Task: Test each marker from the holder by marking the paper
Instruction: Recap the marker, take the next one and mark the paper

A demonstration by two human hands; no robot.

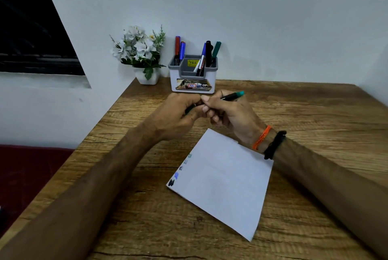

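Wood-grain table (294,207); paper (226,179) near, ink marks on left edge. Above it, right hand (228,114) pinches teal-ended marker (232,96); left hand (178,112) curled round its other end. Holder (193,74) with markers, flower pot (147,76) by pale wall (273,18).

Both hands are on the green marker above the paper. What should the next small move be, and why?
Probably pull the hands apart to uncap it. The right hand grips the green marker by its barrel, the left hand closes over its other end, and the paper has free space beside its marks.
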